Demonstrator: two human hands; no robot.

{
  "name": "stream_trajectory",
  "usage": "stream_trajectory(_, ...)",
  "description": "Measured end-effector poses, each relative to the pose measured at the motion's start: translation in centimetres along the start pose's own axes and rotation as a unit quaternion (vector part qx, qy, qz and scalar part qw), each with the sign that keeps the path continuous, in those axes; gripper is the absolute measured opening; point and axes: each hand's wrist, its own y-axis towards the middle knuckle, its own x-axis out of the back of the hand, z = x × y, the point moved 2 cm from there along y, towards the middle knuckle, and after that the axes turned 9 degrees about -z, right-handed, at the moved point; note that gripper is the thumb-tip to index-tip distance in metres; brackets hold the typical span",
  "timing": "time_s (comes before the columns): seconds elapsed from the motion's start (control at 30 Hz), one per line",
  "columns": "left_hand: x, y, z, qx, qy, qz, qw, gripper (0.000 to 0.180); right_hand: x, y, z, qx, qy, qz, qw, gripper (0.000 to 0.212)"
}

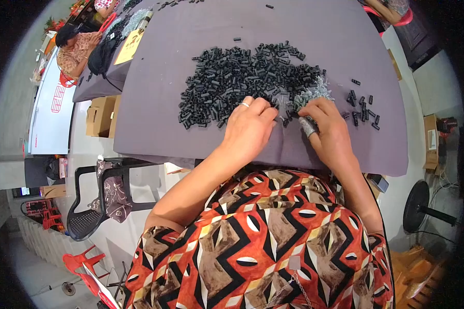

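A wide heap of small black tube-shaped parts (232, 77) lies on the grey cloth of the table. My left hand (248, 122), with a ring on one finger, is curled at the heap's near edge; its fingertips are pressed together and mostly hidden. To the right, my right hand (329, 123) is closed in a pinch, with a silvery wrap (308, 125) around its thumb. Whatever sits in either pinch is too small to make out. Just beyond the right fingers is a mound of small shiny silver pieces (314, 91). Several separate black parts (364, 112) lie right of that hand.
The grey-covered table (154, 108) ends close in front of my body. A black chair (87, 221) stands at the left, near a cardboard box (99, 116). Another person (77, 51) sits at a table at the far left. A black round-based stand (416, 206) is at the right.
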Motion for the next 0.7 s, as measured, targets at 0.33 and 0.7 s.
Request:
stream_trajectory(0.33, -0.7, 0.7, -0.2, -0.004, 0.018, 0.05, 0.999, 0.009, 0.2, -0.4, 0.0, -0.001, 0.006, -0.01, 1.0, 0.035)
stream_trajectory(0.7, 0.8, 0.2, -0.4, 0.082, -0.153, -0.008, 0.985, 0.009, -0.5, 0.2, 0.8, -0.083, 0.143, 0.044, 0.985, 0.024)
